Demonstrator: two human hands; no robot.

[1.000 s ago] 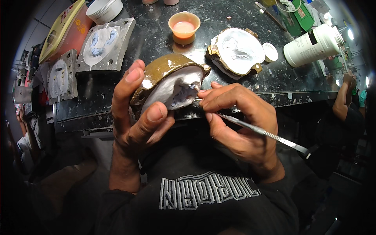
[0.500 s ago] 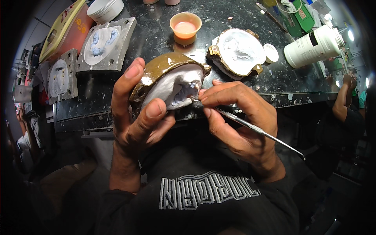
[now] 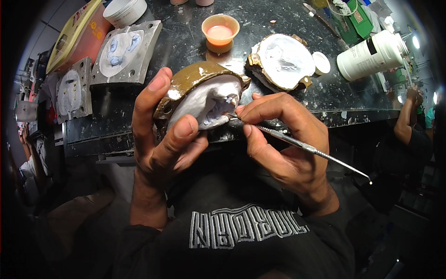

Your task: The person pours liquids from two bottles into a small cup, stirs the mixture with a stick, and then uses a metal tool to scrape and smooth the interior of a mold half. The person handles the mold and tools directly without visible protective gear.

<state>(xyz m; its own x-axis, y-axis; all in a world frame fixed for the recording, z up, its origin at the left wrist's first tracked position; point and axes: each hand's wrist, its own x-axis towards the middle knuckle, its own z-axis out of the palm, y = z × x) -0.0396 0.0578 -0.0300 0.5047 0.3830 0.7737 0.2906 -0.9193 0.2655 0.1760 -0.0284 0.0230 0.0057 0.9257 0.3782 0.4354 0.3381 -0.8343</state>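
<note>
My left hand [image 3: 160,135] is closed round a brass-coloured denture flask half [image 3: 197,74], holding it tilted above the bench's front edge. White plaster [image 3: 195,104] fills the flask half, with a hollow of bluish-grey impressions at its right side. Between thumb and fingers, my right hand [image 3: 288,135] pinches a thin metal dental instrument [image 3: 297,142]. The instrument's working tip is at the hollow's right edge, partly hidden by my fingertips; its other, bent end points down to the right. The matching plaster-filled flask half [image 3: 285,60] lies on the bench beyond my right hand.
An orange cup [image 3: 220,32] of pink material stands at the back of the black bench [image 3: 186,28]. Grey metal flask halves [image 3: 148,46] with plaster lie left, beside an orange tub [image 3: 76,39]. A white bottle [image 3: 371,55] and a small white lid [image 3: 321,63] are right. People sit farther off.
The instrument has swung in my right hand, its free end moving up and slightly right. The flask half in my left hand has barely shifted.
</note>
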